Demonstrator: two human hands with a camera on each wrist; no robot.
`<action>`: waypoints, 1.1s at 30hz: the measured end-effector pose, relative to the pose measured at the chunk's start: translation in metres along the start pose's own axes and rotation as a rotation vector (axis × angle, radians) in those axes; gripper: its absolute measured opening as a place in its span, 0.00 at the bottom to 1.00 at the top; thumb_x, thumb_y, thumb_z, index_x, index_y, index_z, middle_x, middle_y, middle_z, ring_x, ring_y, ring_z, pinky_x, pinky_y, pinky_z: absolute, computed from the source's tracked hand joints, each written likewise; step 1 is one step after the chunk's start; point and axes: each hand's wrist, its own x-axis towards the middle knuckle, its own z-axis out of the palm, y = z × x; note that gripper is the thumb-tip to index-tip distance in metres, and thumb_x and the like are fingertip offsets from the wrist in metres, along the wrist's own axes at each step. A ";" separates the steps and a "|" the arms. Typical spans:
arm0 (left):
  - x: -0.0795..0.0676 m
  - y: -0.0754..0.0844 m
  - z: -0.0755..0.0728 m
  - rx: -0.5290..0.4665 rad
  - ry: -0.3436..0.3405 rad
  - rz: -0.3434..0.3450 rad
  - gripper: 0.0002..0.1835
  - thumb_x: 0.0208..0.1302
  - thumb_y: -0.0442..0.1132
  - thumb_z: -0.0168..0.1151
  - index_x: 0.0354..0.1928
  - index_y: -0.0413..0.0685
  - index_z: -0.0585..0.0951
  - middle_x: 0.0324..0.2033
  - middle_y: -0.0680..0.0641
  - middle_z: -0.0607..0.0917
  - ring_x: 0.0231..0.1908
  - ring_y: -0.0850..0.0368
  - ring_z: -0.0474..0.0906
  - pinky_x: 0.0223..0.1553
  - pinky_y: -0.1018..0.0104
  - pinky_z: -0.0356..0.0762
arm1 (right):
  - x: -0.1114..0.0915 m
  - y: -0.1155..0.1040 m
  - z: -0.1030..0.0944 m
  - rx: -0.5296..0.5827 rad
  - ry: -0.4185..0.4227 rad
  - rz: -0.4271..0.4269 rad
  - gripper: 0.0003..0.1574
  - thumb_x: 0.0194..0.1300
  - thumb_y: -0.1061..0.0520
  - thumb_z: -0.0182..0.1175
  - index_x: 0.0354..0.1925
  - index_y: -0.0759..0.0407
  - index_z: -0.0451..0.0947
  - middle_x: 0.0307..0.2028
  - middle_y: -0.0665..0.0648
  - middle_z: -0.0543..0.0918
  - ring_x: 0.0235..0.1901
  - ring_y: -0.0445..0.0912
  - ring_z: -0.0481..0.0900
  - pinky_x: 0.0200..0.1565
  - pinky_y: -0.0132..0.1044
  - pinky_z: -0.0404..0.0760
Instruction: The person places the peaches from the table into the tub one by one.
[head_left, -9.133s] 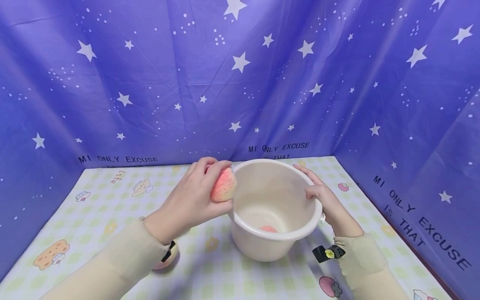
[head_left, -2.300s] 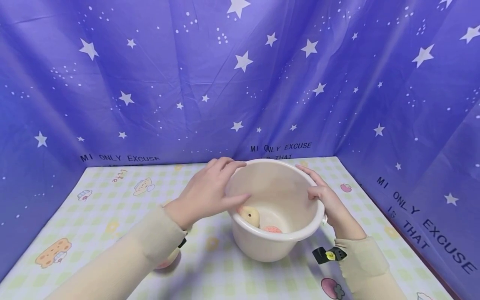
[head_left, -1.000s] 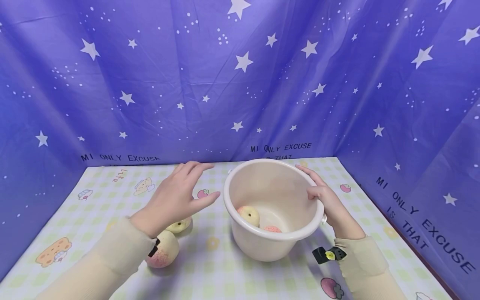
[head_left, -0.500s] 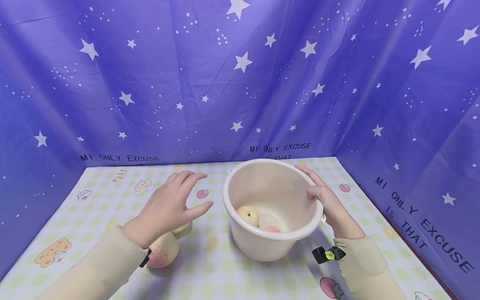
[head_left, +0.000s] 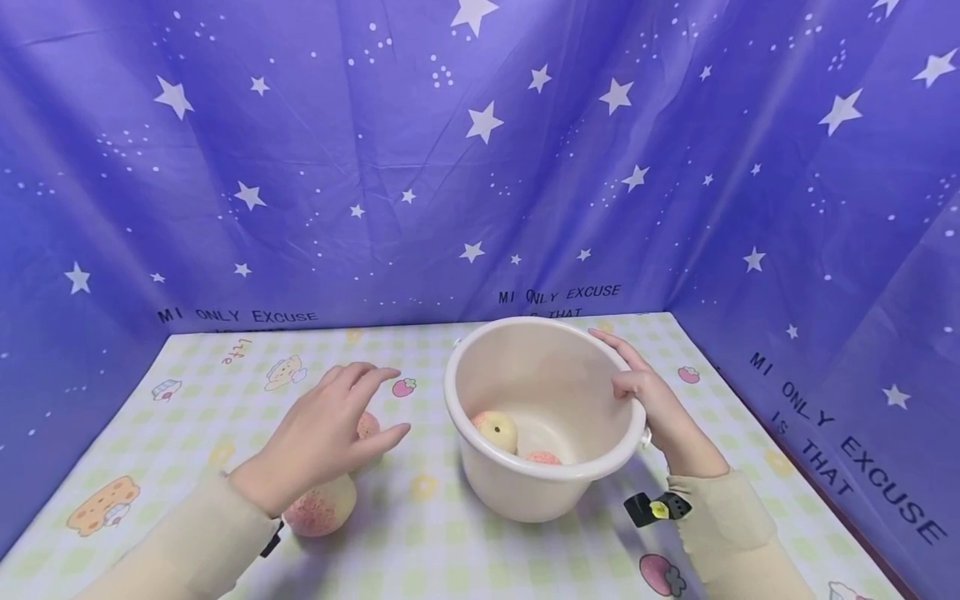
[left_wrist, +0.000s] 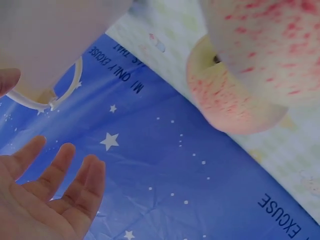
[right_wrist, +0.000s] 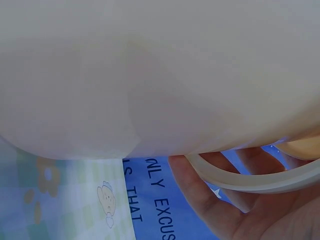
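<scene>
My left hand [head_left: 318,429], fingers loosely spread, hovers over two pink-and-cream peaches on the table. The nearer peach [head_left: 322,507] shows below the wrist; the farther peach [head_left: 367,427] is mostly hidden behind the fingers. Nothing lies in that palm in the left wrist view, where both peaches appear beside the hand. My right hand [head_left: 663,408] grips the right rim of a white bucket [head_left: 525,496], thumb over the inside and fingers outside. Inside the bucket are a peach [head_left: 497,431] at the left wall and another pink peach [head_left: 543,457], partly hidden by the front rim.
A checked tablecloth [head_left: 420,550] with printed cartoons covers the table. Purple star-printed curtains [head_left: 345,167] enclose the back and both sides. In the right wrist view, the bucket's handle [right_wrist: 260,184] hangs beside the right hand.
The peach my left hand held earlier now lies in the bucket. That hand has moved from the bucket leftward and down to the peaches on the table. The right hand keeps its grip.
</scene>
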 end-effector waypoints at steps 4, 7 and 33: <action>-0.006 -0.001 0.003 0.005 -0.014 -0.009 0.29 0.56 0.55 0.69 0.59 0.56 0.77 0.47 0.50 0.81 0.48 0.50 0.78 0.42 0.55 0.80 | 0.000 0.000 0.000 -0.004 -0.002 -0.002 0.58 0.45 0.70 0.39 0.78 0.51 0.48 0.72 0.63 0.55 0.51 0.48 0.68 0.41 0.36 0.75; -0.010 -0.003 0.005 0.016 -0.018 -0.004 0.29 0.56 0.54 0.70 0.59 0.56 0.77 0.46 0.50 0.82 0.46 0.50 0.78 0.41 0.56 0.80 | 0.000 0.000 0.000 -0.005 -0.003 0.001 0.58 0.45 0.70 0.39 0.78 0.50 0.48 0.73 0.62 0.53 0.50 0.48 0.69 0.40 0.36 0.75; -0.039 -0.013 0.013 0.036 -0.089 -0.062 0.26 0.55 0.52 0.71 0.54 0.51 0.80 0.43 0.51 0.82 0.42 0.54 0.77 0.37 0.59 0.80 | 0.000 -0.001 0.000 -0.013 0.001 0.017 0.59 0.44 0.70 0.39 0.78 0.50 0.48 0.74 0.60 0.52 0.50 0.48 0.68 0.39 0.35 0.74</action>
